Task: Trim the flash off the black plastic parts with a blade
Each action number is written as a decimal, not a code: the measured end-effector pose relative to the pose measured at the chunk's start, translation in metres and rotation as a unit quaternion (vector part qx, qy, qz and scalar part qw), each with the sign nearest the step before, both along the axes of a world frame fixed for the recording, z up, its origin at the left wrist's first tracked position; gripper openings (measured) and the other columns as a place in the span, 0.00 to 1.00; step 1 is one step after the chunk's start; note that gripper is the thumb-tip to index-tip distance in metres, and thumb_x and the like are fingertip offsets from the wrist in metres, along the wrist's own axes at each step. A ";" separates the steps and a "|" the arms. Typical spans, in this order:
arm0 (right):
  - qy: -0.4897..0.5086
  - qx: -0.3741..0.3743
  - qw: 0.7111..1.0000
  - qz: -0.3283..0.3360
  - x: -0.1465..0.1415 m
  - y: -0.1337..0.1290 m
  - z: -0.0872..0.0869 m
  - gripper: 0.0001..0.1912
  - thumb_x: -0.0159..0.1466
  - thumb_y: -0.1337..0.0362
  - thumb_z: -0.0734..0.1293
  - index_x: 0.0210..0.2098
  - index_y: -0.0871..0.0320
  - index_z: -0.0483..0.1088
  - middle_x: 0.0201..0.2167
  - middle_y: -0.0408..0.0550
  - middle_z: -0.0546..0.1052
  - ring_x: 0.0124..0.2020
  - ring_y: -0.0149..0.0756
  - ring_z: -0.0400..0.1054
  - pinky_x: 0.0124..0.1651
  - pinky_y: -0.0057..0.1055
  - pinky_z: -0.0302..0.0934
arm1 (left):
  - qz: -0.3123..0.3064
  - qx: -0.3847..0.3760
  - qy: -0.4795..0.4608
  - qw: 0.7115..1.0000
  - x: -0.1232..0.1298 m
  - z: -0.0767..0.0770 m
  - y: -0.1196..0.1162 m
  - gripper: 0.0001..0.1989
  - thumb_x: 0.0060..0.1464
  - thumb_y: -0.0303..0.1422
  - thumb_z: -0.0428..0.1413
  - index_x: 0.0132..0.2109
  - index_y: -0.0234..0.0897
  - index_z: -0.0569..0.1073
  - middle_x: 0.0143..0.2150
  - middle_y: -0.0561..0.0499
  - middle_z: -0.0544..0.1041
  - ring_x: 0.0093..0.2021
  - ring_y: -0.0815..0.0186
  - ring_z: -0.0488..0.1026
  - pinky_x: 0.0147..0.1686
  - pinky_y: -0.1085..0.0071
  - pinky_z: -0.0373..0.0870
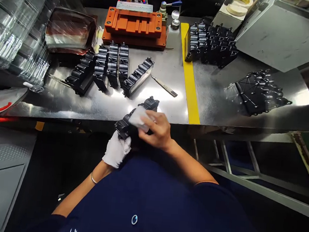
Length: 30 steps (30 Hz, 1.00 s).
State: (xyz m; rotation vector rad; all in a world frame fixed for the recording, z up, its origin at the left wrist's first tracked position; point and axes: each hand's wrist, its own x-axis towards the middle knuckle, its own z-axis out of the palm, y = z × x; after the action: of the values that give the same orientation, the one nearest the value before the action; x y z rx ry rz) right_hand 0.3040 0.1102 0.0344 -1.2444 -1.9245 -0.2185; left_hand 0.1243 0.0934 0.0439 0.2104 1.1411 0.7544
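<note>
One part: left hand grips its near end, right hand pinches cloth over it; light, even pressure should help.

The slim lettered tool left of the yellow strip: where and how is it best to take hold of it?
Probably pinch the slim lettered tool across its wider body, from above and the near right side. It lies flat, broad end toward the person, while its narrow end points to the slanted black part, leaving less room there. The right hand now holds white cloth.
</note>
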 end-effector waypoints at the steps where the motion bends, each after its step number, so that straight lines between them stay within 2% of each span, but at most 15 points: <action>1: 0.011 0.001 0.998 -0.065 0.006 0.002 0.002 0.16 0.60 0.57 0.67 0.45 0.56 0.74 0.49 0.49 0.69 0.49 0.28 0.62 0.50 0.27 0.62 | 0.008 0.010 0.023 1.000 0.000 -0.002 -0.003 0.17 0.66 0.40 0.39 0.30 0.38 0.59 0.17 0.56 0.62 0.11 0.75 0.53 0.11 0.80 0.50; 3: 0.028 0.010 0.985 -0.168 0.019 0.006 0.006 0.16 0.60 0.58 0.66 0.44 0.60 0.74 0.47 0.51 0.71 0.46 0.29 0.63 0.49 0.28 0.63 | 0.017 0.032 0.067 0.997 0.001 -0.006 -0.007 0.20 0.65 0.45 0.40 0.29 0.37 0.60 0.16 0.55 0.63 0.11 0.74 0.54 0.11 0.78 0.52; 4: 0.028 0.015 0.984 -0.175 0.023 0.007 0.008 0.16 0.60 0.58 0.66 0.44 0.61 0.75 0.46 0.51 0.71 0.46 0.29 0.63 0.49 0.28 0.63 | 0.012 0.047 0.086 0.995 0.001 -0.008 -0.009 0.21 0.64 0.47 0.41 0.29 0.37 0.61 0.16 0.54 0.64 0.11 0.73 0.55 0.11 0.77 0.53; 7: 0.000 0.005 0.996 -0.090 0.027 0.004 0.011 0.15 0.59 0.57 0.67 0.41 0.60 0.75 0.46 0.49 0.71 0.45 0.28 0.62 0.47 0.26 0.63 | -0.019 0.075 0.112 0.991 0.003 -0.012 -0.012 0.25 0.62 0.52 0.41 0.28 0.36 0.63 0.16 0.53 0.66 0.10 0.72 0.57 0.11 0.75 0.53; 8: -0.010 -0.006 0.997 -0.082 0.028 0.003 0.011 0.15 0.58 0.58 0.67 0.41 0.60 0.75 0.46 0.48 0.71 0.45 0.28 0.62 0.47 0.26 0.63 | -0.023 0.082 0.120 0.989 0.003 -0.012 -0.012 0.26 0.62 0.52 0.41 0.28 0.36 0.63 0.16 0.52 0.67 0.11 0.72 0.58 0.11 0.75 0.53; 12: 0.012 -0.059 0.985 -0.161 0.037 0.001 0.012 0.14 0.59 0.59 0.68 0.42 0.58 0.76 0.46 0.49 0.71 0.46 0.31 0.60 0.49 0.30 0.60 | -0.027 0.096 0.130 0.986 0.003 -0.013 -0.012 0.26 0.63 0.51 0.40 0.28 0.36 0.64 0.17 0.52 0.68 0.11 0.72 0.59 0.12 0.75 0.54; 14: 0.027 -0.072 0.988 -0.137 0.038 0.000 0.015 0.15 0.59 0.58 0.67 0.43 0.59 0.75 0.46 0.48 0.71 0.46 0.30 0.61 0.50 0.30 0.60 | -0.027 0.100 0.127 0.986 0.003 -0.013 -0.012 0.27 0.63 0.52 0.40 0.27 0.35 0.64 0.17 0.52 0.68 0.11 0.72 0.59 0.11 0.74 0.54; 18: 0.013 -0.044 0.998 -0.047 0.029 0.002 0.020 0.15 0.59 0.58 0.68 0.43 0.59 0.75 0.46 0.46 0.72 0.44 0.27 0.61 0.48 0.26 0.61 | -0.035 0.096 0.130 0.986 0.004 -0.014 -0.012 0.28 0.62 0.53 0.41 0.27 0.35 0.65 0.16 0.51 0.67 0.11 0.71 0.59 0.11 0.74 0.53; 21: -0.015 -0.054 0.997 -0.053 0.025 0.008 0.022 0.14 0.59 0.59 0.68 0.43 0.57 0.76 0.48 0.44 0.72 0.43 0.28 0.59 0.45 0.25 0.61 | -0.031 0.104 0.133 0.985 0.004 -0.016 -0.014 0.27 0.61 0.54 0.42 0.27 0.35 0.65 0.16 0.52 0.67 0.11 0.72 0.59 0.11 0.74 0.54; 23: -0.005 -0.093 0.994 -0.048 0.028 0.012 0.027 0.15 0.58 0.60 0.67 0.44 0.57 0.76 0.49 0.44 0.71 0.44 0.28 0.59 0.46 0.25 0.61 | -0.023 0.109 0.127 0.986 0.005 -0.015 -0.014 0.27 0.60 0.54 0.43 0.28 0.35 0.65 0.16 0.52 0.68 0.11 0.72 0.59 0.11 0.75 0.54; 25: 0.014 -0.172 0.984 0.047 0.034 0.016 0.038 0.17 0.58 0.58 0.67 0.45 0.58 0.76 0.49 0.45 0.71 0.44 0.26 0.62 0.47 0.23 0.61 | -0.015 0.096 0.125 0.987 0.005 -0.013 -0.013 0.27 0.59 0.55 0.44 0.28 0.35 0.65 0.16 0.52 0.68 0.11 0.72 0.58 0.11 0.75 0.53; 27: 0.029 -0.279 0.946 0.160 0.045 0.028 0.051 0.20 0.59 0.54 0.66 0.45 0.59 0.76 0.45 0.46 0.72 0.40 0.21 0.63 0.43 0.18 0.61 | -0.009 0.078 0.125 0.989 0.006 -0.010 -0.012 0.27 0.58 0.55 0.45 0.26 0.35 0.65 0.16 0.51 0.68 0.11 0.72 0.58 0.11 0.74 0.53; 28: 0.040 -0.319 0.930 0.177 0.052 0.040 0.057 0.22 0.60 0.51 0.66 0.46 0.61 0.75 0.43 0.47 0.73 0.37 0.19 0.63 0.40 0.16 0.60 | -0.010 0.072 0.128 0.989 0.006 -0.008 -0.011 0.27 0.58 0.55 0.45 0.26 0.35 0.65 0.16 0.51 0.68 0.11 0.72 0.59 0.12 0.75 0.53; 29: 0.052 -0.337 0.927 0.156 0.060 0.058 0.063 0.25 0.60 0.49 0.66 0.47 0.62 0.75 0.41 0.47 0.73 0.35 0.18 0.63 0.38 0.15 0.59 | -0.012 0.069 0.133 0.989 0.006 -0.007 -0.010 0.28 0.59 0.55 0.45 0.25 0.35 0.65 0.16 0.50 0.68 0.11 0.72 0.59 0.12 0.75 0.53; 30: 0.066 -0.337 0.933 0.107 0.069 0.080 0.067 0.27 0.60 0.46 0.65 0.47 0.63 0.75 0.41 0.48 0.73 0.34 0.18 0.62 0.37 0.15 0.58 | -0.018 0.069 0.138 0.988 0.005 -0.006 -0.009 0.29 0.59 0.54 0.45 0.24 0.34 0.66 0.16 0.50 0.68 0.11 0.73 0.59 0.13 0.75 0.54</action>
State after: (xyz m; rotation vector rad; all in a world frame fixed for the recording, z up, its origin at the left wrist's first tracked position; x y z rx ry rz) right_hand 0.3734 0.1905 0.1018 -1.4049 -2.0650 0.6784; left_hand 0.1297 0.0847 0.0379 0.4621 1.3435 0.7899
